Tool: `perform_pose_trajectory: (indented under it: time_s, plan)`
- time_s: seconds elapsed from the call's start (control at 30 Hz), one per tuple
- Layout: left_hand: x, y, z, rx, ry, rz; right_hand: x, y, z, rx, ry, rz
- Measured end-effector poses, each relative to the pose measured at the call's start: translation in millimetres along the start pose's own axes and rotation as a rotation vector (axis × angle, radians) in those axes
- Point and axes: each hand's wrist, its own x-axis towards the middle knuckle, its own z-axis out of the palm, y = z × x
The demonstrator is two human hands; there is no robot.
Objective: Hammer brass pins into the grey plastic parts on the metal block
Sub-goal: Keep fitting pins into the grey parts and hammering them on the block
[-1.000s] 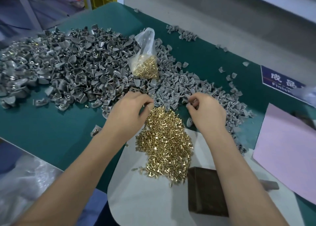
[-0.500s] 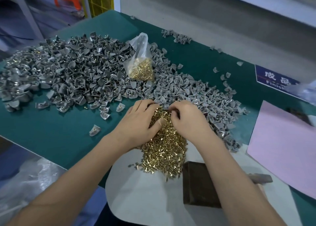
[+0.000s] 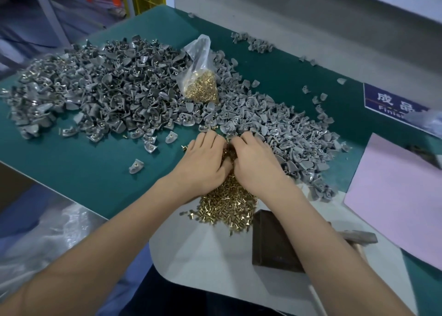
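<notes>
Left hand (image 3: 205,162) and right hand (image 3: 256,165) side by side, fingers curled into brass pins (image 3: 227,203); grip unclear. Grey parts (image 3: 124,93) heaped behind. Metal block (image 3: 272,241) near tabletop (image 3: 79,169) edge, bare.

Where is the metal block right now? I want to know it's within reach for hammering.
In the head view the metal block sits low and right of centre on the white sheet, beside the loose brass pins, partly under the right forearm.
</notes>
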Motion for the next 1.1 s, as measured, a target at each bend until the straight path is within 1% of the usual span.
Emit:
perform_pose_trajectory:
  time_s: [0.13,0.4,0.5,0.6,0.7,0.87,1.0,1.1]
  plan:
    - [-5.9,5.2,2.0,0.067,0.013,-0.010,-13.3,5.2,-1.0,0.120,-0.024,-0.025]
    - [-17.6,14.4,0.3,0.124,0.045,-0.002,-33.2,5.5,-6.1,0.208,0.009,-0.066]
    - [-32.3,19.0,2.6,0.135,0.072,0.012,-44.5,5.9,-5.5,0.216,0.019,-0.098]
    - [-49.8,24.5,3.7,0.131,0.096,0.020,-52.5,7.9,-9.0,0.289,0.015,-0.094]
    - [-62.5,30.1,3.1,0.119,0.090,0.012,-59.0,6.9,-12.6,0.346,-0.002,-0.084]
    - [-73.8,38.6,2.3,0.106,0.060,0.039,-69.2,0.9,-10.7,0.347,0.004,-0.083]
    - [-77.3,30.2,-2.8,0.012,0.062,0.059,-70.2,-1.8,-7.8,0.342,0.064,-0.056]
    - [-87.7,25.5,-10.9,-0.172,0.107,0.062,-73.7,-4.9,-6.8,0.377,0.096,-0.083]
